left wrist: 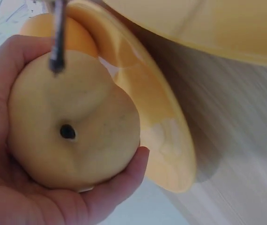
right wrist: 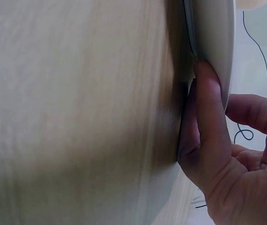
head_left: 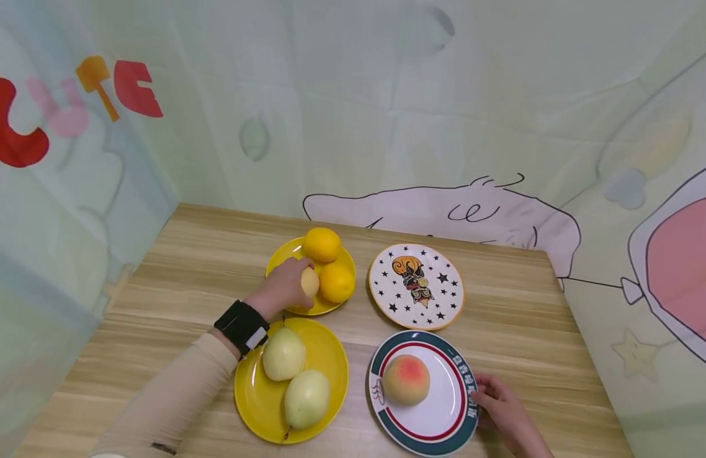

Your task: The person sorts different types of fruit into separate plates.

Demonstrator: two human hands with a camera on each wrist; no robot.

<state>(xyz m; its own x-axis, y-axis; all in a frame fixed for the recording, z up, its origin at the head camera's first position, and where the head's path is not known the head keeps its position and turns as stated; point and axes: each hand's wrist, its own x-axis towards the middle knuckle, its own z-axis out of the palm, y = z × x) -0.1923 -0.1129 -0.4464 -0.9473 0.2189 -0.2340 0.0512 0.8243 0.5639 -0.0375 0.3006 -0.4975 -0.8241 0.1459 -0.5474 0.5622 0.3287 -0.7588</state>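
Note:
Over the upper yellow plate (head_left: 275,259), my left hand (head_left: 281,286) grips a pale peach (left wrist: 77,122); its fingers curl round the fruit, and a dark hole shows in its surface. Two lemons (head_left: 322,244) lie on that plate, just beside the held peach. My right hand (head_left: 502,407) pinches the right rim of a white plate with a green border (head_left: 444,413), thumb above and fingers beneath the edge, as the right wrist view shows. A peach with a red top (head_left: 406,380) sits on this plate, left of its middle.
Below the left wrist stands a larger yellow plate (head_left: 256,413) with two green pears (head_left: 307,399). A white plate with stars (head_left: 390,289) lies at the back right. Printed cloth (head_left: 353,127) hangs behind and beside the wooden table (head_left: 204,254).

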